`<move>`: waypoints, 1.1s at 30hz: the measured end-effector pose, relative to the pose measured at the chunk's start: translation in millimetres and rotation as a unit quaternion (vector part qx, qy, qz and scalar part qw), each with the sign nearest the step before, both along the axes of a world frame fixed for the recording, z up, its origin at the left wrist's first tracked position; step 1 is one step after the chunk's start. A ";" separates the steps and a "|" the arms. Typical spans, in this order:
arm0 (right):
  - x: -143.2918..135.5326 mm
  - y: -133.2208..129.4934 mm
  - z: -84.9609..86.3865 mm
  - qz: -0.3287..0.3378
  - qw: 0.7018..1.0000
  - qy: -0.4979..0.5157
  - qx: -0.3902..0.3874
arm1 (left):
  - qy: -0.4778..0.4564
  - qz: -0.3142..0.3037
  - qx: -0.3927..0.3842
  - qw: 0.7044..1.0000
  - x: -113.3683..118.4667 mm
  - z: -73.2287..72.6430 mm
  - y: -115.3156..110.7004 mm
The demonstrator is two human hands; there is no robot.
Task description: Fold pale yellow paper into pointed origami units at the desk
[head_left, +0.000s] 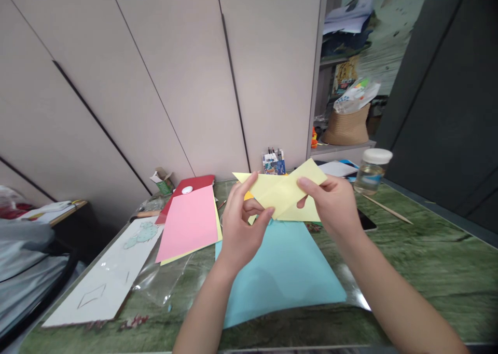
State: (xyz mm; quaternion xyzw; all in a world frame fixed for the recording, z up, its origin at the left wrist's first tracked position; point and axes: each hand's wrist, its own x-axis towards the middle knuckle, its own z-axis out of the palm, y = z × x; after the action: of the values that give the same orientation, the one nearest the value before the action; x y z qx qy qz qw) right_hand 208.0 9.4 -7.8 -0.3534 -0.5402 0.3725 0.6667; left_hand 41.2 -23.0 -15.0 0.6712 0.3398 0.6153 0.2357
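Between my two hands is a folded piece of yellow paper (pixel 278 188), raised above the table with a pointed left corner and a slanted flap at the right. My left hand (pixel 243 229) pinches its lower edge with the thumb, the index finger lying along the left part. My right hand (pixel 334 203) grips the right flap, thumb on the front face and fingers behind. Beneath, a sheet of light blue paper (pixel 286 276) lies on the green table. More yellow paper shows behind the held piece, partly hidden by it.
Pink paper (pixel 189 219) and a red folder (pixel 202 181) lie to the left, beside a white sheet with drawings (pixel 105 276) and clear plastic (pixel 159 281). To the right stand a lidded jar (pixel 371 172), a wooden stick (pixel 385 208) and a dark phone (pixel 366 221). A pen box (pixel 274 163) stands behind.
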 end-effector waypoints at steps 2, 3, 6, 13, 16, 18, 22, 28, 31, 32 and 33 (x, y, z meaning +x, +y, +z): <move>-0.2 0.1 -0.9 -0.006 1.000 0.000 -0.001 | 0.002 0.003 0.000 1.000 -0.2 -0.4 0.1; -0.2 0.1 -1.4 -0.010 1.000 0.000 -0.002 | 0.003 0.004 -0.001 1.000 -0.3 -0.5 0.1; -0.2 0.6 -3.1 -0.027 1.000 -0.007 -0.003 | 0.007 0.010 -0.001 1.000 -0.5 -1.5 0.3; -4.7 0.6 -5.6 0.053 0.998 0.030 0.000 | 0.034 0.059 0.048 0.997 3.0 -8.2 4.0; -8.6 0.3 -8.1 0.095 0.995 0.011 -0.025 | 0.047 0.068 0.054 0.995 4.0 -9.9 5.9; -10.0 0.4 -10.0 0.092 0.995 0.008 -0.035 | 0.048 0.066 0.051 0.995 4.1 -10.6 6.9; -9.3 1.1 -12.3 0.067 0.997 -0.003 -0.043 | 0.043 0.057 0.047 0.996 4.3 -11.6 7.6; -8.4 0.3 -11.5 0.054 0.998 -0.015 -0.038 | 0.032 0.046 0.059 0.997 4.1 -9.1 7.2; -8.9 -0.9 -10.2 0.054 0.998 -0.014 -0.032 | 0.029 0.038 0.088 0.995 3.3 -7.2 7.9; -9.1 -1.4 -9.9 0.054 0.998 -0.013 -0.029 | 0.032 0.034 0.088 0.995 3.2 -6.7 7.9; -9.2 -1.9 -9.8 0.053 0.998 -0.011 -0.026 | 0.037 0.030 0.081 0.996 3.1 -6.2 7.9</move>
State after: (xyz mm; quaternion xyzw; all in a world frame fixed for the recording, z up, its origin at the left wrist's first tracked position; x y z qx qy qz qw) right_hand 198.8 7.6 -17.6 -0.3461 -0.5555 0.4173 0.6305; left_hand 44.3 -15.1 -21.2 0.6995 0.3174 0.6227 0.1491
